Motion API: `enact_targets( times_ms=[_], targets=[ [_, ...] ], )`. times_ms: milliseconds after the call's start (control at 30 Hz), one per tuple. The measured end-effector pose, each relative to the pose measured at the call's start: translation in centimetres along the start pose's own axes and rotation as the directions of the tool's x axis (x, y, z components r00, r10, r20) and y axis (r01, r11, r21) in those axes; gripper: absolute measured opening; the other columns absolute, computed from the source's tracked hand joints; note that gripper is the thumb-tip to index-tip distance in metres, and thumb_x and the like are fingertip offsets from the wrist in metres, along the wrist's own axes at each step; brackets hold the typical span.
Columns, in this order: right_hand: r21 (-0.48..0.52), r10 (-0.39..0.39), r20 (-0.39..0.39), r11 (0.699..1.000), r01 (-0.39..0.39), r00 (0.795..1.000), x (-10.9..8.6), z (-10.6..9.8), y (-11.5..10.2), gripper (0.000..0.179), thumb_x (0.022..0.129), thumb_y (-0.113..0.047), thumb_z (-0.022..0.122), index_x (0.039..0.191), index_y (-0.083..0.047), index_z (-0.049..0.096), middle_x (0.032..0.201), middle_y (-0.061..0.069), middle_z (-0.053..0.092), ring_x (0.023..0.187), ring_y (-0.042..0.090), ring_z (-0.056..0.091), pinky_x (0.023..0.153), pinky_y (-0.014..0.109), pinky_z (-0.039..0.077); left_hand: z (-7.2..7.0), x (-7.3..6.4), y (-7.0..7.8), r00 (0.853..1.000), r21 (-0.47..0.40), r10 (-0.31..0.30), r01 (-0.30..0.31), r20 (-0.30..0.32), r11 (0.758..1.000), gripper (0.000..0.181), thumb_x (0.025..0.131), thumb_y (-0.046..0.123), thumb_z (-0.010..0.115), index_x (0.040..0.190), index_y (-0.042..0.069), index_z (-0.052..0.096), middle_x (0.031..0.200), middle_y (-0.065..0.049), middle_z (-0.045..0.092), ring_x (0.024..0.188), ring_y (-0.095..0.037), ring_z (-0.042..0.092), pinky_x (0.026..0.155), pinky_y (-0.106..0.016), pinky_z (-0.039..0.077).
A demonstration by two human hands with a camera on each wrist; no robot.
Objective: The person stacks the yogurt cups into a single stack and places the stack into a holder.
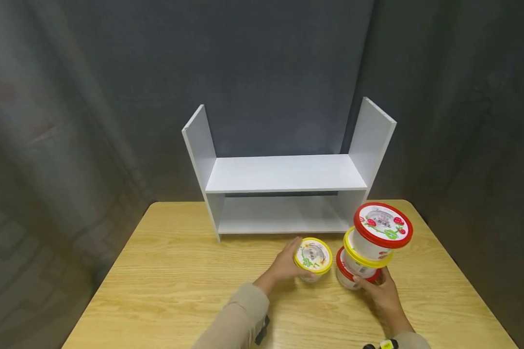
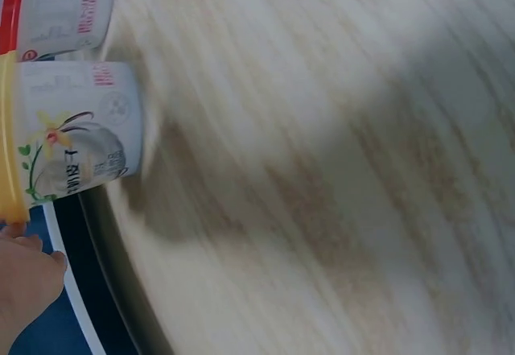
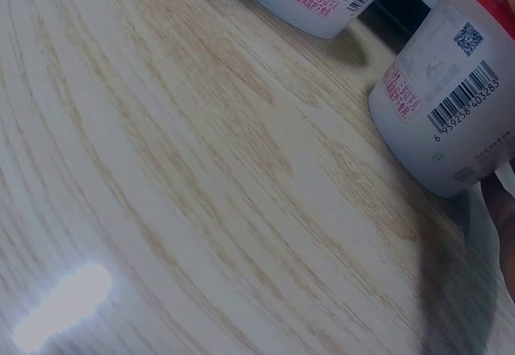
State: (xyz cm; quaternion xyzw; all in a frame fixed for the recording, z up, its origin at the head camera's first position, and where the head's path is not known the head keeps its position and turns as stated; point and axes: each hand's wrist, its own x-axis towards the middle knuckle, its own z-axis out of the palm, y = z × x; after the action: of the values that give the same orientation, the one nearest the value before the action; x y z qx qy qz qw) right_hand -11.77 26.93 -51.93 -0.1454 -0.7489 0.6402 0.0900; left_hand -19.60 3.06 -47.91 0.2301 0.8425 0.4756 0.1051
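Note:
My left hand (image 1: 284, 264) holds a small white plastic tub with a yellow lid (image 1: 314, 256), fingers behind and thumb at the front. In the left wrist view this tub (image 2: 80, 130) shows a vanilla flower print, and the hand (image 2: 28, 282) meets its lid. To its right, a stack of three tubs stands on the table. My right hand (image 1: 382, 293) grips the lowest, a red-lidded tub (image 1: 346, 278), whose barcoded side (image 3: 438, 89) faces the right wrist camera. Above it sit a yellow-lidded tub (image 1: 360, 264) and a red-lidded strawberry tub (image 1: 382, 225).
Behind the tubs stands a white two-tier shelf (image 1: 286, 173) with upright side panels, at the back of the wooden table (image 1: 166, 281). Dark grey curtains (image 1: 284, 72) hang behind and on both sides.

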Motion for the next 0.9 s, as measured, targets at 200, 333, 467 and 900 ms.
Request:
enact_targets(
  times_ms=[200,333,467,900],
  targets=[
    [0.01,0.017,-0.004,1.0,-0.017,1.0,-0.1,-0.3,-0.2,0.071,0.073,-0.016,0.07,0.13,-0.016,0.027,0.118,0.003,0.036,0.097,0.002,0.038,0.074,0.008,0.036,1.1,0.2,-0.5,0.999,-0.028,-0.052,0.052,-0.001,0.998,0.105,0.052,0.025,0.083,0.138,0.015,0.022,0.14,-0.003,0.022,0.125,-0.024,0.021,0.098,-0.045,0.021],
    [0.008,0.023,-0.008,1.0,-0.023,1.0,-0.1,-0.4,-0.4,0.07,0.073,-0.017,0.07,0.129,-0.017,0.028,0.115,0.0,0.037,0.095,-0.001,0.039,0.073,0.007,0.037,1.3,0.2,-0.4,0.999,-0.011,-0.035,0.034,-0.024,0.999,0.105,0.052,0.023,0.083,0.137,0.013,0.023,0.139,-0.005,0.023,0.124,-0.025,0.023,0.098,-0.044,0.022],
    [0.029,-0.001,-0.004,1.0,0.001,1.0,-0.2,-0.5,-0.2,0.067,0.073,-0.015,0.069,0.128,-0.018,0.03,0.11,-0.005,0.04,0.093,-0.003,0.041,0.073,0.008,0.038,1.6,0.1,-0.5,0.998,-0.018,-0.04,0.039,-0.053,0.999,0.105,0.051,0.021,0.083,0.137,0.012,0.023,0.138,-0.006,0.025,0.124,-0.026,0.025,0.098,-0.044,0.023],
    [0.019,-0.024,0.013,1.0,0.024,1.0,0.1,-0.2,0.4,0.069,0.074,-0.015,0.069,0.129,-0.018,0.028,0.114,-0.003,0.038,0.097,0.0,0.038,0.074,0.007,0.035,1.4,-0.2,-1.0,0.993,0.001,-0.03,0.03,-0.112,1.0,0.1,0.053,0.022,0.081,0.136,0.008,0.027,0.136,-0.009,0.029,0.122,-0.026,0.028,0.098,-0.042,0.023]
  ],
)
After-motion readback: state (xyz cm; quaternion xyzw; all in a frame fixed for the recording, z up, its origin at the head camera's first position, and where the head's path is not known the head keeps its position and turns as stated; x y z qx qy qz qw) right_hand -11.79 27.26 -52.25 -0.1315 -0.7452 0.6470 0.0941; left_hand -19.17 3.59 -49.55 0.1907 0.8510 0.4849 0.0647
